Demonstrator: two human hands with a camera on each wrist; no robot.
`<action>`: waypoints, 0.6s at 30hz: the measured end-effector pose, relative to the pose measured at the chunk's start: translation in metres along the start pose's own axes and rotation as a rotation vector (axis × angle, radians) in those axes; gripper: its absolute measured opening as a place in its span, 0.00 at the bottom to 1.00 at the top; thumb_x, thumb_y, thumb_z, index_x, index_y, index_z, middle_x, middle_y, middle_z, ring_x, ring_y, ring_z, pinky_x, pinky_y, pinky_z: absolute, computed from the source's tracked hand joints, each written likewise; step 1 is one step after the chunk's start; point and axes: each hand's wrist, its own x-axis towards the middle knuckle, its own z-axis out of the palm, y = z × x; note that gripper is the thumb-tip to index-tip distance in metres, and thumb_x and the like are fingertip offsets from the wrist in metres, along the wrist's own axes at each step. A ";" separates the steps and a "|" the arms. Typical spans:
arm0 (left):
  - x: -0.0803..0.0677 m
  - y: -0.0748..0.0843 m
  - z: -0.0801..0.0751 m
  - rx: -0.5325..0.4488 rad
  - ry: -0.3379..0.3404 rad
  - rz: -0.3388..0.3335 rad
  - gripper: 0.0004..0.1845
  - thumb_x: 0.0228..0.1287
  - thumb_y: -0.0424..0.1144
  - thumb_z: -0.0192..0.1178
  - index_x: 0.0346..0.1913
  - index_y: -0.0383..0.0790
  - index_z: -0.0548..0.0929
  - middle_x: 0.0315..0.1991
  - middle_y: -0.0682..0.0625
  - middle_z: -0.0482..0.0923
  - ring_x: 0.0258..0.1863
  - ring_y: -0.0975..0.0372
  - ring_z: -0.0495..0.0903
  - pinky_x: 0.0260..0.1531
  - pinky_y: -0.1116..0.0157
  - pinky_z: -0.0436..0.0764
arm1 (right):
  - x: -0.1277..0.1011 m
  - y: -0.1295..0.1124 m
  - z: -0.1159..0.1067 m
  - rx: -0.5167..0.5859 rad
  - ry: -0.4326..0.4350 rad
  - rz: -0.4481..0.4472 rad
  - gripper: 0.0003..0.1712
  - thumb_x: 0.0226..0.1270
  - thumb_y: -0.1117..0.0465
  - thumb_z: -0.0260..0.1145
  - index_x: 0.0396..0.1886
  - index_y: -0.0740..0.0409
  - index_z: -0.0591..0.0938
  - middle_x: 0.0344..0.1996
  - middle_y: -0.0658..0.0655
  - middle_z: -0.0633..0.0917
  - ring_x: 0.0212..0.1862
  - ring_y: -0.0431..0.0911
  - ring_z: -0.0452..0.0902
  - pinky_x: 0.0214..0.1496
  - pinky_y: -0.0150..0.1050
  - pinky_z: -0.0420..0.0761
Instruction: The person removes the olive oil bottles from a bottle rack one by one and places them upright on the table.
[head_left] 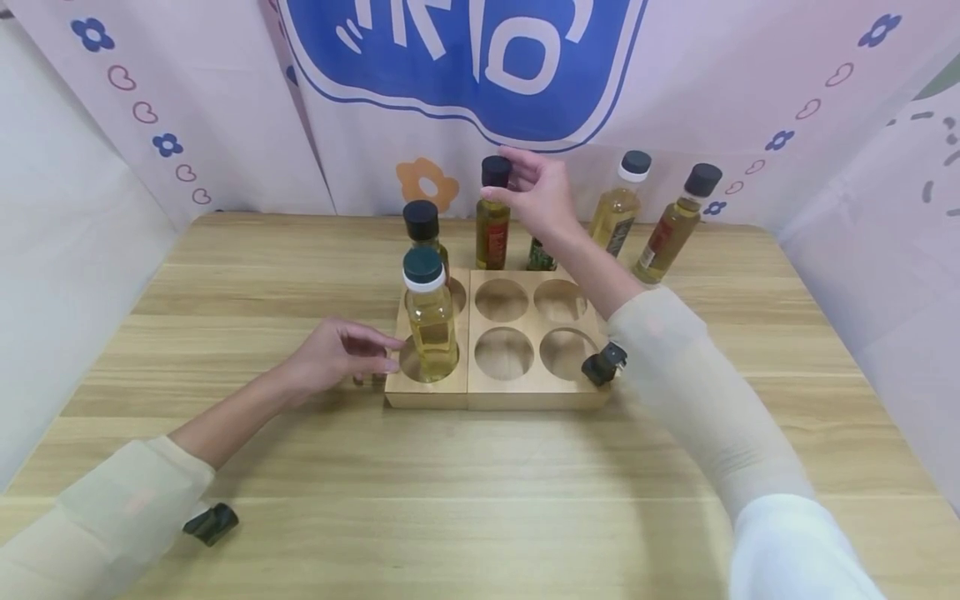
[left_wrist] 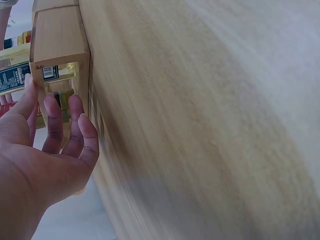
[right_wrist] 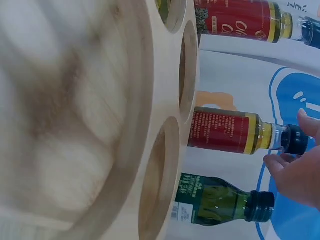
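Note:
My left hand (head_left: 333, 358) is at the left end of the wooden bottle rack (head_left: 540, 400), thumb and fingers spread at its edge. In the rack's left column, a pale-oil bottle (head_left: 435, 333) with a green cap and white collar stands in the front hole. Behind it rises a black-capped bottle (head_left: 422, 221). My right hand (head_left: 536, 196) reaches over the rack to a red-labelled oil bottle (right_wrist: 222, 131) behind it. Thumb and fingers lie either side of its black cap (right_wrist: 295, 140), with a small gap on the thumb side in the right wrist view.
Right of that bottle, behind the rack, stands a green bottle (right_wrist: 215, 200), partly hidden by the right arm in the head view. Farther right are a white-collared bottle (head_left: 617, 212) and a black-capped bottle (head_left: 675, 225). A printed cloth (head_left: 360, 150) hangs along the table's back edge.

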 end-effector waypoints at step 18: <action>0.001 0.002 -0.002 0.053 -0.004 0.006 0.19 0.61 0.32 0.75 0.53 0.28 0.86 0.44 0.42 0.88 0.32 0.59 0.81 0.29 0.65 0.84 | -0.049 -0.022 -0.042 -0.144 -0.157 -0.101 0.39 0.68 0.70 0.72 0.76 0.66 0.68 0.71 0.63 0.76 0.70 0.49 0.75 0.65 0.33 0.79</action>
